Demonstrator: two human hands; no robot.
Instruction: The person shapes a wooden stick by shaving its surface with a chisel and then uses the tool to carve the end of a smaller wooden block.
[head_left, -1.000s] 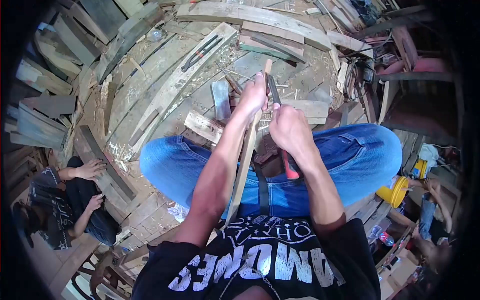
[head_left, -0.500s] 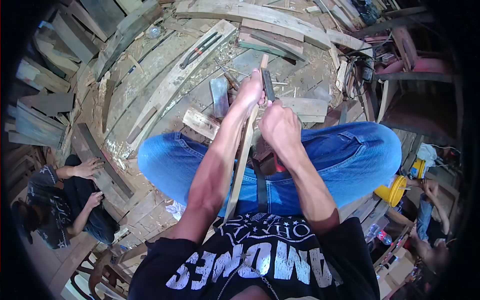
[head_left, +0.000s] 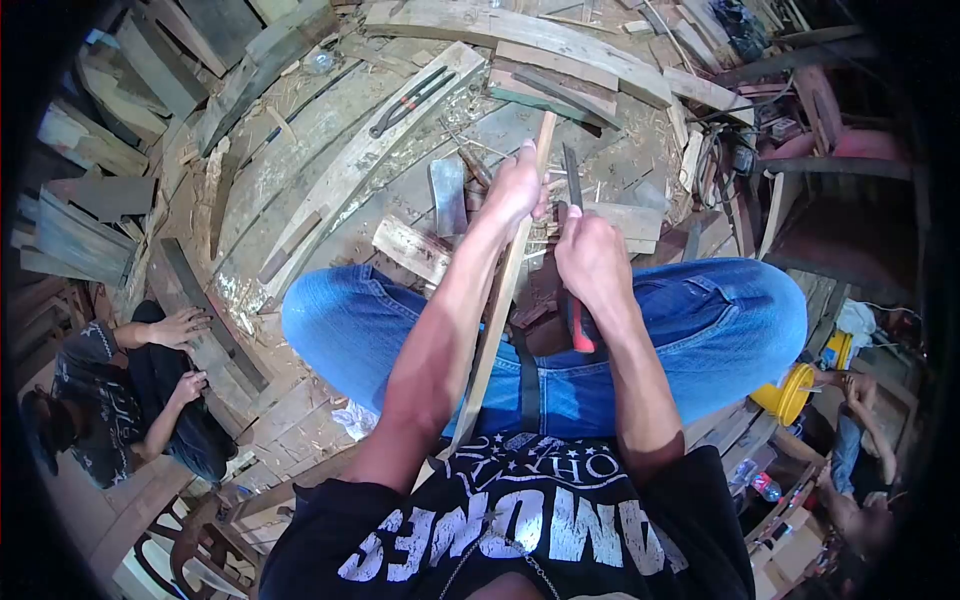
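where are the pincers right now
In the head view, the pincers lie on the long pale board, left of centre near the top, up and left of the wooden stick.

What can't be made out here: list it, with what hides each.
All in the head view:
Middle of the dark, narrow tool with a red-ended handle: covered by the right hand.
Stretch of the long, pale wooden strip: wrapped by the left hand.
The strip's near end: lost by the left forearm and black, white-printed T-shirt.
Tool's edge, toothed or smooth: too small.
Person at far right: dim, blurred, fading into the picture's dark rim.
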